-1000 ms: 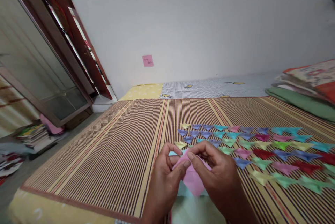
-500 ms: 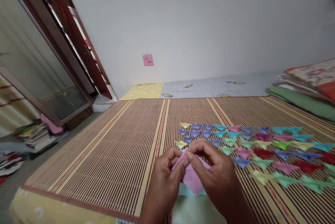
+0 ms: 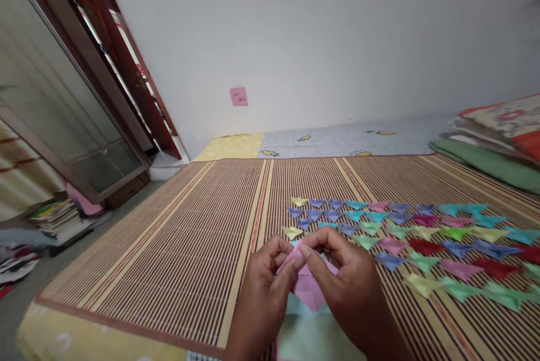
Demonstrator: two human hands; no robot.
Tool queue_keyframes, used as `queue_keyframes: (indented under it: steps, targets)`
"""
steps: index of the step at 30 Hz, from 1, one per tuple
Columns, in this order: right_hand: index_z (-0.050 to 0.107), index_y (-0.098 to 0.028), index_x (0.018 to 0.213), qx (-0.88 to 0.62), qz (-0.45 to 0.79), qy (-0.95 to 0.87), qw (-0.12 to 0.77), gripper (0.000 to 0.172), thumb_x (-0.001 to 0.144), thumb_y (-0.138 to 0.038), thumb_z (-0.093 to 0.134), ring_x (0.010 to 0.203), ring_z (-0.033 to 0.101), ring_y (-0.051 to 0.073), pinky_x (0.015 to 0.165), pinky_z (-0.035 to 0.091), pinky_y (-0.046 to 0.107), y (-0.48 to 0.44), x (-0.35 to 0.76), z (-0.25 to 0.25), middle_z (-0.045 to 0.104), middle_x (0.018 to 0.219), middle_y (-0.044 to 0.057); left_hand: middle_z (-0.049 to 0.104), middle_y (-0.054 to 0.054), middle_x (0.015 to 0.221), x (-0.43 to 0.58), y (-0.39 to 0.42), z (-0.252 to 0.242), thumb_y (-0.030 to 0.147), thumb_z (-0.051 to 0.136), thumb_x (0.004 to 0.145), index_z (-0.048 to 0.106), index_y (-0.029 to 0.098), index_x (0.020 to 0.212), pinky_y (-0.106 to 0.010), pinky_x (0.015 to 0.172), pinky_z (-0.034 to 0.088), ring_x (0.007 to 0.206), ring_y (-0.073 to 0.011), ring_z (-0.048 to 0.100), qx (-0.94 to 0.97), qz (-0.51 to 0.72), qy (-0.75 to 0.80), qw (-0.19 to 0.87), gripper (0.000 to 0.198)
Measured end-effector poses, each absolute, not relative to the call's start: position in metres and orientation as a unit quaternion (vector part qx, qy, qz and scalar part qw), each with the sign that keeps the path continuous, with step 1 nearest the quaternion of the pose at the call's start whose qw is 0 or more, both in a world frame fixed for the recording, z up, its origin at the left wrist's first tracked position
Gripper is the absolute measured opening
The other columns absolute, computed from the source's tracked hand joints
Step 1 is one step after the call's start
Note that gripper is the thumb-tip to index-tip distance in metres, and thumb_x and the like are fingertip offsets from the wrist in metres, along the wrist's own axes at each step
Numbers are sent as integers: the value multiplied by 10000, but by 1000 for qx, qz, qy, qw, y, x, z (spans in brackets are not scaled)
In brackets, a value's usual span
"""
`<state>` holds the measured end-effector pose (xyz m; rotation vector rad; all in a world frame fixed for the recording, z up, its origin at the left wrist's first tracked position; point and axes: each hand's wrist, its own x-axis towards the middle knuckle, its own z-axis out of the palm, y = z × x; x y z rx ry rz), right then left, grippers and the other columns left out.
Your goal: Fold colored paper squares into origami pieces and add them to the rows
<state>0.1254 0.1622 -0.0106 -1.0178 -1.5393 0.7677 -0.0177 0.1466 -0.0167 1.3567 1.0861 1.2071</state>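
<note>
A partly folded pink paper (image 3: 311, 289) is held up between both hands, its lower corner pointing down. My left hand (image 3: 270, 282) pinches its upper left edge between thumb and fingers. On the other side, my right hand (image 3: 341, 271) grips the top with thumb and curled fingers, and the two thumbs nearly touch. Beneath lies pale green paper (image 3: 314, 338), partly covered by the hands. Several rows of small folded paper pieces, such as a yellow one (image 3: 292, 233) and a blue one (image 3: 388, 261), lie beyond and to the right.
A striped bamboo mat (image 3: 169, 248) covers the bed. Folded bedding (image 3: 489, 167) lies at the far right. A pink note (image 3: 238, 96) is stuck to the wall. At the left are a glass-panelled door (image 3: 71, 85) and stacked books (image 3: 54, 215).
The hands have barely moved; the pink paper's lower corner has shifted very slightly. A light blue folded piece behind my right hand shows more now.
</note>
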Motion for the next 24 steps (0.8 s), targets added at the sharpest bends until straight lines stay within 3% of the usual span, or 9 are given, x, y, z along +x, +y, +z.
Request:
queue_keyframes:
  steps: [7,10,13,17,24]
  targets:
    - [612,-207,793,-429,336,-644,537,142,909,-289,603,689,659,176,644,499,295,165,124,-11,667,722,-2,509,51,585,-19,150,-17,435,697,907,536,189,757,-220,504,312,527,-101,435,555,501,451,488,329]
    - [640,-208,945,-417,397,-614,540,186,936,-389,603,760,658,179,666,500,286,170,134,-13,685,817,13,490,63,559,-22,153,-18,452,727,879,543,181,740,-201,490,299,502,-82,398,521,529,438,507,356]
    - [659,-200,986,-389,474,-622,487,230,905,-414,645,772,645,179,675,494,285,174,146,-16,690,844,21,513,63,554,-27,155,-20,460,754,855,560,172,751,-179,479,293,487,-69,393,486,553,421,529,362]
    - [658,-182,837,-378,502,-650,427,160,840,-340,680,704,591,164,637,452,281,178,148,-17,656,765,12,549,53,562,-30,155,-22,447,777,839,584,168,765,-167,483,322,489,-68,430,470,560,405,549,347]
    - [582,-190,709,-392,481,-655,431,207,866,-319,618,621,460,130,575,354,258,174,133,-16,512,650,-40,512,67,559,-30,153,-20,427,764,858,584,169,765,-160,484,327,489,-62,407,478,566,410,532,328]
